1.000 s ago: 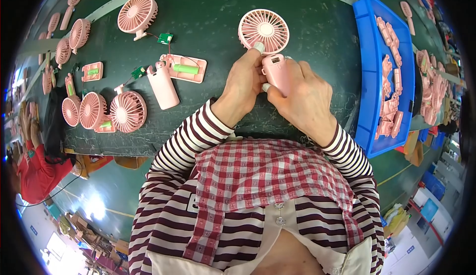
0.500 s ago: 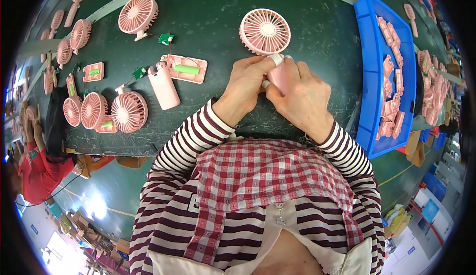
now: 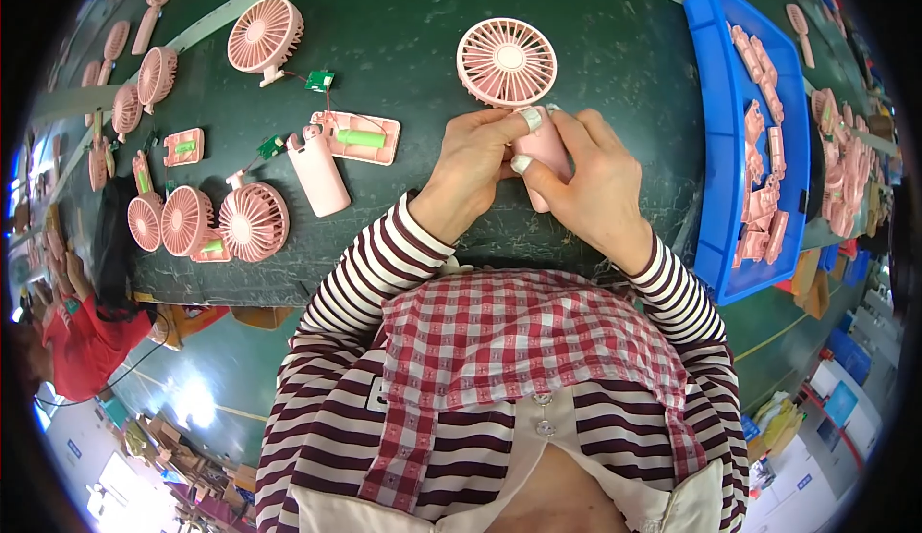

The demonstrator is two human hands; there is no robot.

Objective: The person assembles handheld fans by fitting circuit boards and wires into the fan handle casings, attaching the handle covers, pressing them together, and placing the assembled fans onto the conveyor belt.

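Between my two hands is a pink handheld fan (image 3: 507, 62), its round grille pointing away from me. My left hand (image 3: 473, 170) grips the fan's handle from the left, thumb laid across its upper end. From the right, my right hand (image 3: 594, 180) holds the same handle (image 3: 545, 154), thumb pressed on its face and fingers along its side. White coverings show on some fingertips. Left of my hands lie a pink handle shell (image 3: 320, 176) and an opened half shell (image 3: 376, 137) holding a green battery (image 3: 361, 137), wired to a small green circuit board (image 3: 320, 81).
A blue bin (image 3: 715, 149) with pink plastic parts stands at the right. Several fan heads (image 3: 254, 221) lie on the green table's left side, another fan head (image 3: 264, 36) farther back. A person in a red top (image 3: 91, 346) sits at the far left. More pink parts (image 3: 840, 163) lie beyond the bin.
My right hand's fingers have shifted on the handle, and more of its lower end now shows. The fan head has moved slightly left. The left hand keeps its hold.
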